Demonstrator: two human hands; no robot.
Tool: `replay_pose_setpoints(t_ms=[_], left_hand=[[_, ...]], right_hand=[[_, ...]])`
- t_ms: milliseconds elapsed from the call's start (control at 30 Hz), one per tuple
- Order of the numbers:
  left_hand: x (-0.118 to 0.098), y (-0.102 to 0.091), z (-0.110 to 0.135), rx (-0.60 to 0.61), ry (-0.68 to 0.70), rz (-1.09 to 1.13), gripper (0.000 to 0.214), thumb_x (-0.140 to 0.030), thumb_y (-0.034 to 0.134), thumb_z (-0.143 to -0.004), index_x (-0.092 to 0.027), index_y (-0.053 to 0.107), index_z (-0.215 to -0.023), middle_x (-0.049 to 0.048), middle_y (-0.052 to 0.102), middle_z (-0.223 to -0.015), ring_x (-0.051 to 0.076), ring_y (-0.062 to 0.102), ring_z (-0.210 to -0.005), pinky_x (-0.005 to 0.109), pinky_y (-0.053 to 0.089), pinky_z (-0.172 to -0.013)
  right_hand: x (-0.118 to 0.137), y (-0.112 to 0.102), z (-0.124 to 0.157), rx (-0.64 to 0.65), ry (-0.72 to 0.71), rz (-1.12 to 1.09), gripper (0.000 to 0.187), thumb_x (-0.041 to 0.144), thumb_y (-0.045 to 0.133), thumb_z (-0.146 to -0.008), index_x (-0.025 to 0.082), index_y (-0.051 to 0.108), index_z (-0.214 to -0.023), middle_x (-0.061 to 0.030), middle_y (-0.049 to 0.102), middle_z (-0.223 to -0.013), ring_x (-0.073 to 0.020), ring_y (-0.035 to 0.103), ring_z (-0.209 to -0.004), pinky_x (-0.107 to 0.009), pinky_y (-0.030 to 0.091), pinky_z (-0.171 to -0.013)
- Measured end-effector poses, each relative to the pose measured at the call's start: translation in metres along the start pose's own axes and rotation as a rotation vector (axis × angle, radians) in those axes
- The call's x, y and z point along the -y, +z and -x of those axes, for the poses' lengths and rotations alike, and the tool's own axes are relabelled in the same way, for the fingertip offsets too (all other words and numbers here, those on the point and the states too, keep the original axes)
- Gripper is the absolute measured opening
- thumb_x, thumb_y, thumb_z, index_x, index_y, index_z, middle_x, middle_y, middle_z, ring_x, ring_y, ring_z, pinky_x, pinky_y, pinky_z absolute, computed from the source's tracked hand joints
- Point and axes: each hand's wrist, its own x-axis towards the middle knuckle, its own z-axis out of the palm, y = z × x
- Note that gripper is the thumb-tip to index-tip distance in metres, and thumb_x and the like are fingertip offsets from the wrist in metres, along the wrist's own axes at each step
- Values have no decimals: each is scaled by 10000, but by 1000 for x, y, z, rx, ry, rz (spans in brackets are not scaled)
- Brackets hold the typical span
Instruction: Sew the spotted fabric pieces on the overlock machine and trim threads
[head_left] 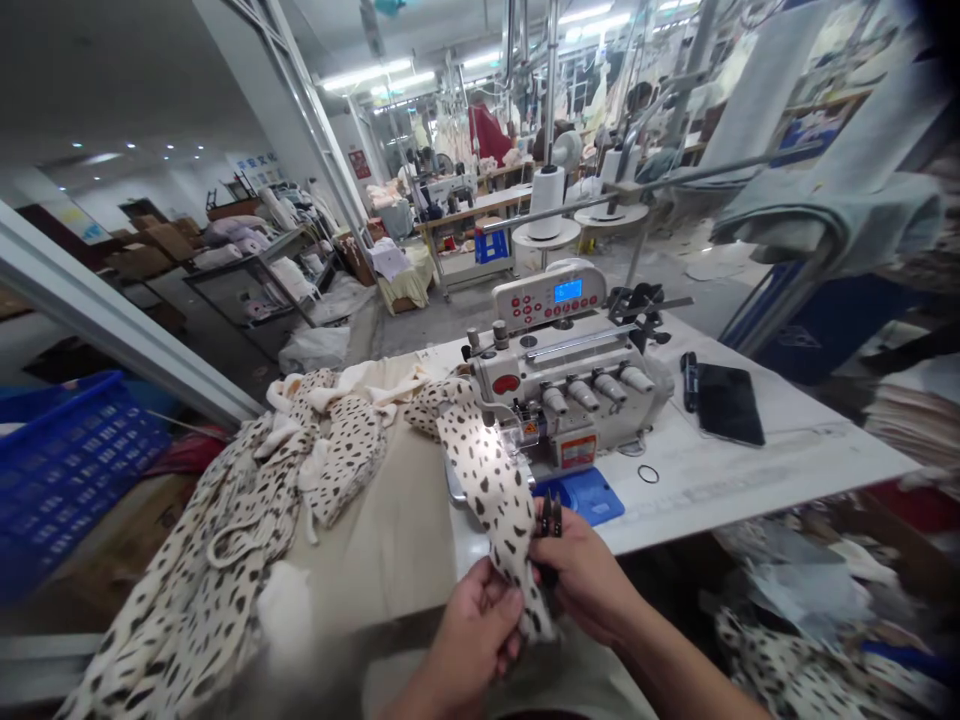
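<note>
At one overlocker (562, 390): left hand (476, 625), fabric (487, 490); right hand (585, 585), apparently snips (550, 530).

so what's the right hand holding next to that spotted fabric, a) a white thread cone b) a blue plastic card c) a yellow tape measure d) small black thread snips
d, the right hand grips small black thread snips, tips pointing up, beside the cream fabric with black spots that the left hand pinches.

sewing workshop, low ceiling (150, 100), fluorescent tubes (367, 74), metal shelving (251, 290), grey floor (427, 315)
</note>
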Motion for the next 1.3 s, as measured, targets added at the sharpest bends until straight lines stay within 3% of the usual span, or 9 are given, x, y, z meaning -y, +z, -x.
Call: replay_pose_setpoints(t_ms=[133,200,300,467,733,900,1000,1200,1300], left_hand=[[-20,-10,7,64,156,-309,377,-357,766,-806,-157,705,-1119,90,718,-1008,219,658,-995,311,505,-929],[-25,-12,12,-25,357,-540,213,-302,633,-904,-176,739,-1039,86,716,-1025,217,650,-998,316,499,-928],[-23,-12,14,-138,603,-731,249,-271,512,-961,-185,746,-973,75,711,-937,184,654,-873,282,515,-829],[-13,-3,14,-134,482,-677,286,-401,666,-867,-167,729,-1020,78,742,-948,208,679,-866,295,543,-844],[-7,-2,16,-337,488,-581,337,-477,598,-914,-164,675,-815,30,656,-707,138,577,-657,213,482,-648],[22,4,5,-223,281,-473,355,-348,749,-750,-163,628,-1028,16,654,-737,108,523,-590,194,425,-570],[27,7,0,-166,265,-699,155,-223,709,-714,-140,683,-841,31,646,-716,116,513,-602,210,412,-577],[-3,-3,5,19,225,-1040,65,-236,701,-754,-172,695,-749,3,656,-642,122,524,-541,214,327,-495],[-33,-5,7,-53,482,-1183,207,-307,681,-836,-192,629,-673,-13,610,-570,121,520,-506,229,328,-484]], right_hand=[[-4,-7,-2,14,-38,57,196,95,603,-632,176,608,-811,45,601,-678,-81,438,-530,-199,353,-493],[-3,-9,-2,6,-59,92,182,98,595,-633,175,600,-798,48,591,-673,-83,442,-538,-198,366,-498],[1,-11,0,-7,-93,191,154,102,603,-651,175,581,-785,49,585,-647,-82,456,-532,-198,382,-507],[3,-11,5,82,-20,151,195,154,640,-721,187,563,-897,55,596,-643,-87,503,-472,-203,363,-472],[4,-19,4,4,-108,353,182,171,634,-739,193,571,-908,73,574,-588,-96,510,-439,-218,374,-481],[-1,-23,-2,-75,-133,264,177,169,608,-664,181,611,-842,64,531,-603,-72,377,-451,-203,273,-443],[-1,-23,-10,-92,-157,211,161,237,642,-660,171,626,-806,68,470,-581,-70,293,-453,-211,216,-431],[-5,-16,-28,-203,-410,421,408,508,675,-845,180,553,-636,32,465,-601,-126,392,-583,-256,359,-562],[-15,-18,-32,-196,-500,428,419,537,649,-877,184,578,-663,22,498,-615,-141,429,-604,-265,389,-592]])
